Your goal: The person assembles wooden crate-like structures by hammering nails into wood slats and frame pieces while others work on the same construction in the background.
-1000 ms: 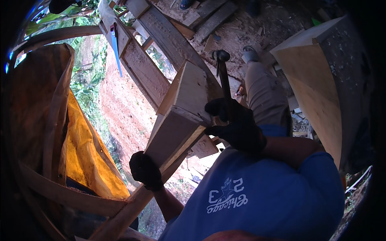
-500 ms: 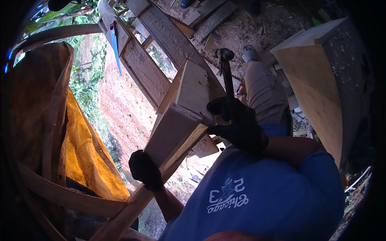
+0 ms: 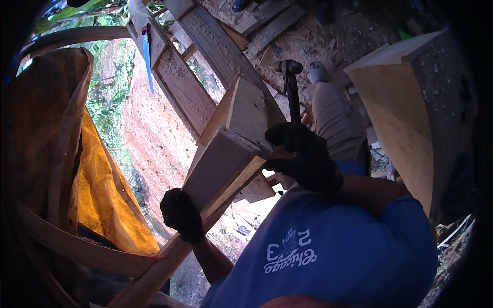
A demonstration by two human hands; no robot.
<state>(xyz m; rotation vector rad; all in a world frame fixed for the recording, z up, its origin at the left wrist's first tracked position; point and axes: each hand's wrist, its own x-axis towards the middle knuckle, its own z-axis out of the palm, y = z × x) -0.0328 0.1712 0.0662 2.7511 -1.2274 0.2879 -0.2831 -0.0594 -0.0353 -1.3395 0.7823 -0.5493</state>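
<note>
A narrow wooden box (image 3: 221, 164) lies slantwise in front of me, its brown end board facing me and a pale board (image 3: 248, 110) behind it. My left hand (image 3: 182, 215), in a black glove, is closed around the lower left edge of the box. In its own black glove, my right hand (image 3: 305, 161) grips a hammer (image 3: 292, 97) by the handle, with the head up and away from the wood. The fingertips of that hand are beside the box's right corner. Whether they also pinch something small there is hidden.
Long planks (image 3: 210, 41) strewn with sawdust run up behind the box. A handsaw with a blue blade (image 3: 147, 54) hangs at their left. A large wooden box (image 3: 395, 102) stands at right, a yellow tarp (image 3: 110, 185) at left. Offcuts and shavings litter the ground.
The view has shifted slightly. The hammer head has turned a little in my right hand. Both hands otherwise keep their places on and beside the box.
</note>
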